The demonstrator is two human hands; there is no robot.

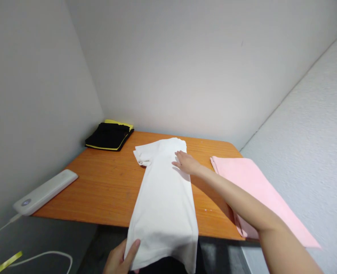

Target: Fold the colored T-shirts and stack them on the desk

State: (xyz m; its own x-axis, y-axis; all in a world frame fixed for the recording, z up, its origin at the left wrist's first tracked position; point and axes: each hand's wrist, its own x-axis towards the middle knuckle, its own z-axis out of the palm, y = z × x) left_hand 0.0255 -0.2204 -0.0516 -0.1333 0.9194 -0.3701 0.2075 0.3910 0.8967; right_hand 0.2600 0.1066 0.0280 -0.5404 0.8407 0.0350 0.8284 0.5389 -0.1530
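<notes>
A white t-shirt (165, 198) lies lengthwise on the orange wooden table (108, 182), folded into a long strip, its hem hanging over the near edge. My right hand (187, 162) rests flat on the shirt's upper part, fingers stretched out. My left hand (122, 258) grips the lower left corner of the hem below the table edge, thumb over the cloth.
A folded black and yellow garment (109, 136) sits at the table's far left corner. A pink cloth (259, 190) lies along the right side. A white power bank (45, 191) with a cable rests on the left edge. Walls close in on three sides.
</notes>
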